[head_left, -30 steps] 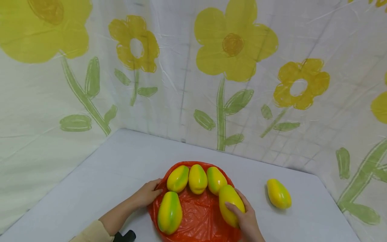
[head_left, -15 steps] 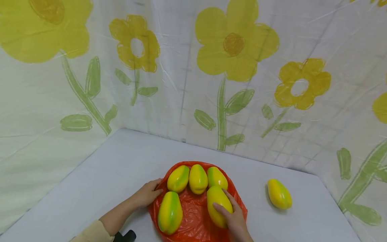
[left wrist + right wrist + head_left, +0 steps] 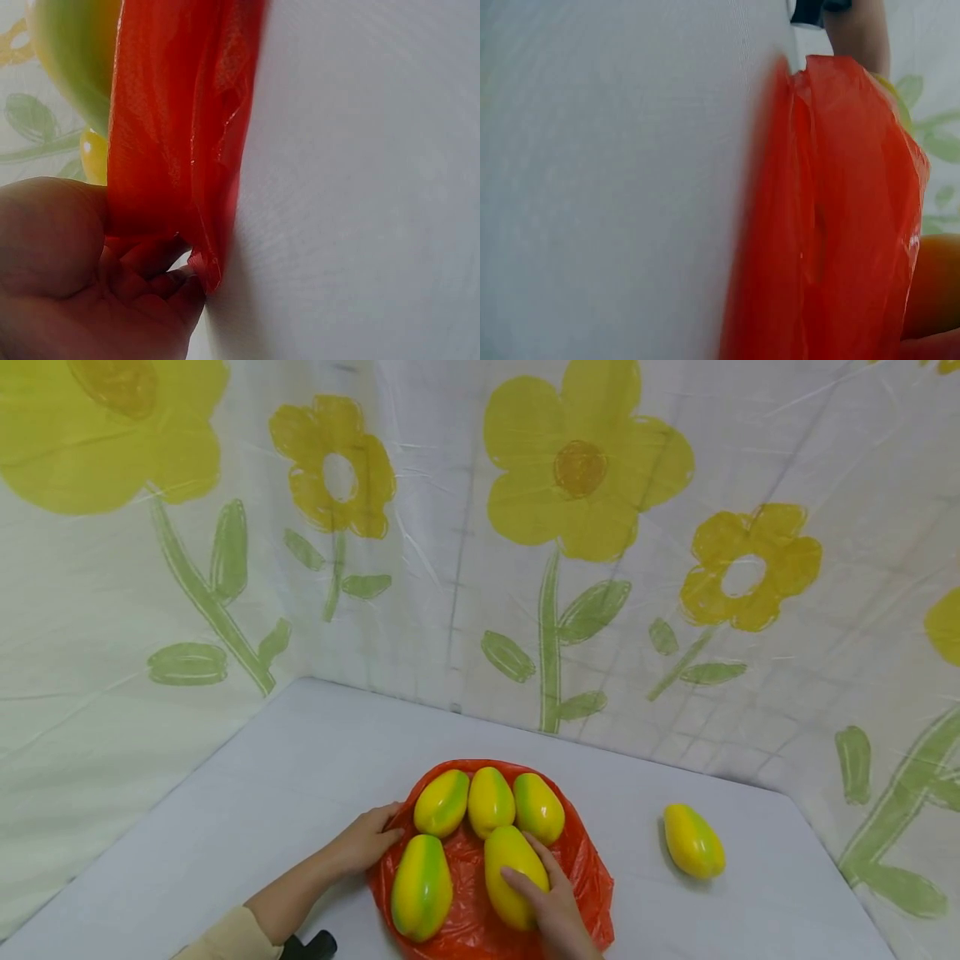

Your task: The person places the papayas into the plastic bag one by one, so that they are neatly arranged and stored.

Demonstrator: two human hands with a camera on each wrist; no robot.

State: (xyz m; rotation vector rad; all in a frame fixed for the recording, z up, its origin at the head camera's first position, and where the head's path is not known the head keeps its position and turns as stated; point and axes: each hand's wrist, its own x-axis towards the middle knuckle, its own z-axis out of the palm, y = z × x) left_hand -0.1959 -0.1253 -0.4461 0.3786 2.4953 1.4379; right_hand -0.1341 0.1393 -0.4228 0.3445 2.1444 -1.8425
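Observation:
A red plastic bag (image 3: 467,889) lies wide open on the table with its rim rolled down. My left hand (image 3: 366,841) pinches its left rim; in the left wrist view, the thumb is on one side of the red plastic (image 3: 161,135) and fingers are behind it. Inside the bag's mouth, my right hand (image 3: 553,906) grips a yellow papaya (image 3: 504,853), thumb across its near side. Three papayas line the far rim, the middle one (image 3: 491,803) just beyond the held one. Another papaya (image 3: 422,887) with a green stripe rests at the left.
One more papaya (image 3: 693,842) lies on the white table (image 3: 345,752) to the right of the bag. A dark object (image 3: 311,945) shows by the left forearm. Behind the table hangs a flower-printed curtain (image 3: 420,635).
My right hand has carried its papaya leftward from the bag's right rim toward the middle. The left hand has stayed on the rim.

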